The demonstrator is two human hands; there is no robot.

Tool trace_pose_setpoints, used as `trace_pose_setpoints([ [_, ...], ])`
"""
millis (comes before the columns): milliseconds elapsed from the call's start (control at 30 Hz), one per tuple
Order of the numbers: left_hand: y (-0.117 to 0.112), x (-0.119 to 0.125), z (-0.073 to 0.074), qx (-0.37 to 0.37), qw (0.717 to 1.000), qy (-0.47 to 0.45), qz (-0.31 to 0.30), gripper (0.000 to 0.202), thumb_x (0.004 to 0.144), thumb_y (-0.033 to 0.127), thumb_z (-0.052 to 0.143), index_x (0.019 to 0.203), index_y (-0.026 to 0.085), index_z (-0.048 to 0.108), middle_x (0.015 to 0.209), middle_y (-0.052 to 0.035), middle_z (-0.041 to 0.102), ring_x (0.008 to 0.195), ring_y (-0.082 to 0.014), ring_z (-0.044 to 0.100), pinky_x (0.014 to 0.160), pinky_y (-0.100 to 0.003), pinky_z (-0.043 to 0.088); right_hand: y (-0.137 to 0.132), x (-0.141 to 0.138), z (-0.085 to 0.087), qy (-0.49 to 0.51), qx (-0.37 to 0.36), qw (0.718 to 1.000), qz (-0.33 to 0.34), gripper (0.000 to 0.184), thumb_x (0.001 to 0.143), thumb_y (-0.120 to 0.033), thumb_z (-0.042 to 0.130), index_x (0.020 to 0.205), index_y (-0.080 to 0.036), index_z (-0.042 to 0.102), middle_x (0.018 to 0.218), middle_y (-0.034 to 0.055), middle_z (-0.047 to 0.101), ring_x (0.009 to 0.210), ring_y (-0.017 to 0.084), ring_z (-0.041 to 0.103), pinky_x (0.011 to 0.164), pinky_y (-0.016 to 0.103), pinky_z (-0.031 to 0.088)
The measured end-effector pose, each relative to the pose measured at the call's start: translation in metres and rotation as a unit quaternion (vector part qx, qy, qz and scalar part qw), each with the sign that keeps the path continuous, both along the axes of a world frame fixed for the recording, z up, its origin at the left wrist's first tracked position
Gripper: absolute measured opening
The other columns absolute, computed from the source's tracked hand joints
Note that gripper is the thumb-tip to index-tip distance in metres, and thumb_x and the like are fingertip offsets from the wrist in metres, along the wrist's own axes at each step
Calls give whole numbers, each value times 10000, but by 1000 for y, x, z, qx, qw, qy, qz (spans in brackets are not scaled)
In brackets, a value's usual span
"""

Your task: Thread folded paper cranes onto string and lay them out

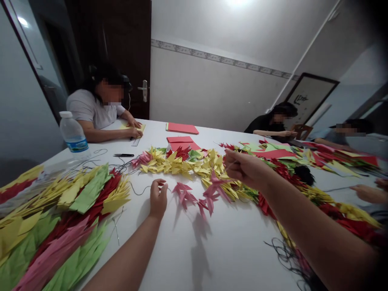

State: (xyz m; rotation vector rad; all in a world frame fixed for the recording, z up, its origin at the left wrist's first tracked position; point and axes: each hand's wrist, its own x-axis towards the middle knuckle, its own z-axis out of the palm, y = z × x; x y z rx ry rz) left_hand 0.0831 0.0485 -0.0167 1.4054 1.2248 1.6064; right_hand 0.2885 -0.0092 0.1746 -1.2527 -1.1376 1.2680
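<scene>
My left hand (158, 198) is closed, fingertips pinched on a thin dark string (139, 193) that trails off to the left. Higher up, my right hand (244, 167) is closed in a pinch at the other end of a sagging row of pink folded paper pieces (184, 195). These pieces, pointed like paper cranes, hang between my two hands above the white table (230, 242). What lies inside my right fingers is hidden; the row seems to hang from there. Behind it lies a long garland of yellow folded paper (169, 163), running on in red and green.
At left lie bundles of folded paper (69, 246) in several colours. A water bottle (73, 137), a black pen-like tool (123, 155) and red paper sheets (182, 128) stand or lie farther back. Tangled black string (285, 254) is at right. Co-workers sit around the table.
</scene>
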Motion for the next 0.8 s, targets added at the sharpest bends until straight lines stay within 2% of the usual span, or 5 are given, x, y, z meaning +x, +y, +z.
trace_pose_setpoints([
  [167,-8,5,3,40,986,56,-151,319,628,148,502,941,196,542,993,-41,563,983,-193,490,858,-334,367,14,-17,42,-5,56,998,21,459,769,-446,565,520,-209,260,458,-87,157,372,40,170,376,221,129],
  [333,-13,1,5,49,951,82,-295,511,653,313,628,1127,200,475,1231,-96,460,1165,-258,400,978,-419,290,18,-31,74,-21,103,994,42,441,831,-400,501,521,-204,257,446,-90,172,351,32,220,380,209,168],
  [433,-13,0,2,14,930,36,-366,740,590,410,709,1222,213,379,1285,-124,404,1199,-304,366,992,-463,270,17,-37,90,-23,131,990,43,445,825,-402,516,529,-202,251,435,-97,176,346,37,228,370,206,184],
  [567,-16,3,4,-16,867,-77,-492,863,492,425,780,1222,231,364,1278,-146,424,1075,-310,505,902,-463,386,14,-45,107,32,141,989,25,441,899,-343,385,510,-195,239,412,-92,154,330,47,208,355,201,157],
  [800,-36,14,19,-165,859,-67,-481,556,526,327,775,991,120,551,874,-109,631,740,-202,612,705,-368,497,8,-62,120,76,167,983,-17,428,914,-320,344,519,-196,235,421,-86,153,331,57,219,368,202,173],
])
